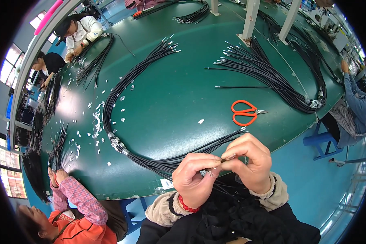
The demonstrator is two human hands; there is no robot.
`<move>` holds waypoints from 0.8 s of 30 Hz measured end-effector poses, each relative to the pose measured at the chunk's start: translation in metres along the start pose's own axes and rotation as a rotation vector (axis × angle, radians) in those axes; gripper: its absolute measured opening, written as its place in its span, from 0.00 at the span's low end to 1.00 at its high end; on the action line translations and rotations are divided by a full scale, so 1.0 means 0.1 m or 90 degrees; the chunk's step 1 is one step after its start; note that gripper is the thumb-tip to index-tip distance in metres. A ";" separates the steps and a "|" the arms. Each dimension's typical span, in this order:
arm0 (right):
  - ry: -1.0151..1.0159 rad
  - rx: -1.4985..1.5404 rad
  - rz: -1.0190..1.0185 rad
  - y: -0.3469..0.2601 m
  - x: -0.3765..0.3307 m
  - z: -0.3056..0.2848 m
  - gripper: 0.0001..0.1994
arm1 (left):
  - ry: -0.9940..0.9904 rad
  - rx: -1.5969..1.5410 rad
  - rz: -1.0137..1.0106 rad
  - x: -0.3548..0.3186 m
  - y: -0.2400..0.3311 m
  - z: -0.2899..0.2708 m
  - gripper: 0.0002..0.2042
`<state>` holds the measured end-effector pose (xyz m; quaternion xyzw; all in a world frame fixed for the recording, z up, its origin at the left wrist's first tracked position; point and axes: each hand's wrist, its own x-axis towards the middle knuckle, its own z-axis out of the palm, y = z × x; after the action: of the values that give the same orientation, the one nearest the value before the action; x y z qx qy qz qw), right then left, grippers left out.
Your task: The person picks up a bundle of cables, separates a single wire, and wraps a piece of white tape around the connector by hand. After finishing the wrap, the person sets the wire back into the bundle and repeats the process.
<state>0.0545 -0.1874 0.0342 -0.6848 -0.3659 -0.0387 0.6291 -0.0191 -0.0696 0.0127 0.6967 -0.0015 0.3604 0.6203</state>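
Note:
At the table's near edge, my left hand [194, 179] and my right hand [250, 162] meet fingertip to fingertip. Both are closed in a pinch on a thin black cable, of which only a short dark piece [222, 160] shows between them. A small shiny bit shows below the left fingers; its kind is hard to make out. Just beyond the hands, a curved bundle of black cables [106, 110] sweeps left and away across the table, tied partway with whitish bands. Orange-handled scissors [248, 113] lie beyond my right hand, blades pointing right.
The green table [171, 101] carries scattered white scraps [96, 122] at the left. Another black cable bundle [268, 77] with metal tips lies at the far right near white posts [250, 20]. Co-workers sit at the left [81, 203] and right [356, 110], near blue stools [322, 140].

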 end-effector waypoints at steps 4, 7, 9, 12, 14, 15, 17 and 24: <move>-0.014 -0.029 -0.008 -0.05 0.02 -0.04 0.07 | -0.004 0.012 0.030 0.02 0.01 -0.01 0.12; -0.008 -0.048 -0.030 -0.01 0.02 -0.05 0.07 | -0.001 -0.014 0.018 0.00 0.01 0.01 0.13; -0.004 -0.056 -0.042 -0.01 0.01 -0.05 0.07 | 0.000 -0.026 0.012 -0.01 0.02 0.01 0.13; 0.004 -0.050 0.016 -0.03 0.00 -0.05 0.08 | -0.039 0.022 0.019 0.02 0.04 0.00 0.13; -0.004 -0.054 0.005 -0.04 0.01 -0.07 0.08 | -0.050 0.019 0.005 0.03 0.05 -0.02 0.13; -0.013 -0.058 -0.008 -0.04 0.02 -0.08 0.08 | -0.059 0.015 -0.008 0.03 0.06 -0.03 0.13; -0.022 -0.061 -0.020 -0.03 0.03 -0.10 0.09 | -0.068 0.014 -0.021 0.02 0.06 -0.03 0.12; -0.066 0.011 -0.031 0.13 0.06 -0.15 0.09 | -0.050 -0.075 -0.096 0.01 0.06 0.02 0.06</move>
<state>0.0719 -0.1976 0.0293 -0.6713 -0.4146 -0.0150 0.6141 -0.0200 -0.0726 0.0180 0.6705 0.0058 0.2845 0.6851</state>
